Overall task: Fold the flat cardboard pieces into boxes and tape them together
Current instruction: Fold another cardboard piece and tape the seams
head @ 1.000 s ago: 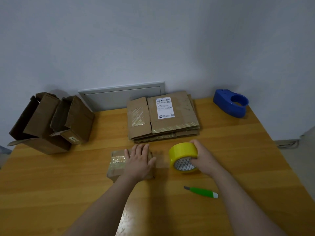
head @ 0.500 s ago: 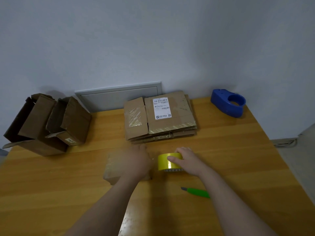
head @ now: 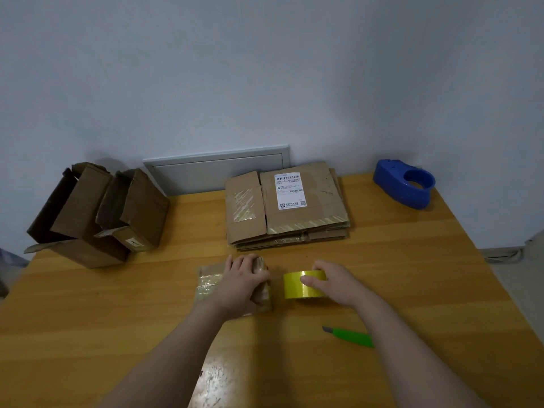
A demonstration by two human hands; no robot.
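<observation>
A small folded cardboard box (head: 209,282) with clear tape on it lies on the wooden table (head: 412,275). My left hand (head: 242,281) rests on top of it, fingers wrapped over its right end. Just to its right, my right hand (head: 332,282) holds the yellow tape roll (head: 300,287), which lies flat on the table; a short strip of tape runs from the roll toward the box. A stack of flat cardboard pieces (head: 287,206) with a white label lies behind them.
Two open folded boxes (head: 97,213) stand at the back left. A blue tape dispenser (head: 404,184) sits at the back right corner. A green utility knife (head: 350,337) lies near my right forearm. A wall runs behind the table.
My right hand lowered the tape roll from upright to flat on the table. My left hand shifted right along the small box and curled over its right end.
</observation>
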